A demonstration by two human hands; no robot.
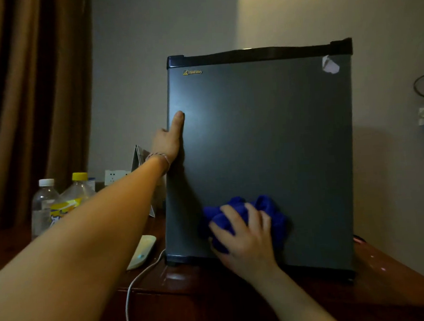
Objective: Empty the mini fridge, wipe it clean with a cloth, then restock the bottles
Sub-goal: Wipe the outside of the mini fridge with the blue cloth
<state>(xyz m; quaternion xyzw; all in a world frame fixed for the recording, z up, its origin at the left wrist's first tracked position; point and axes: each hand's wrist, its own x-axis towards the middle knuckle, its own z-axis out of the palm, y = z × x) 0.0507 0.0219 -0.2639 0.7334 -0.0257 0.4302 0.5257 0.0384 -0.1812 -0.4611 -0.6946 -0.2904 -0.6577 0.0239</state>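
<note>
A dark grey mini fridge (266,137) stands on a wooden cabinet with its door closed. My left hand (168,140) grips the door's left edge, thumb flat on the front and fingers hidden behind the edge. My right hand (245,235) presses a bunched blue cloth (266,206) against the lower part of the door. Two bottles stand to the left on the cabinet: a clear bottle with a white cap (43,203) and a bottle with a yellow cap and yellow label (76,193), partly hidden by my left forearm.
The reddish wooden cabinet top (386,268) runs under the fridge. A pale remote-like device (142,251) and a white cable (136,281) lie left of the fridge. A folded card (137,158) and wall socket (114,176) sit behind. Brown curtains (28,97) hang at left.
</note>
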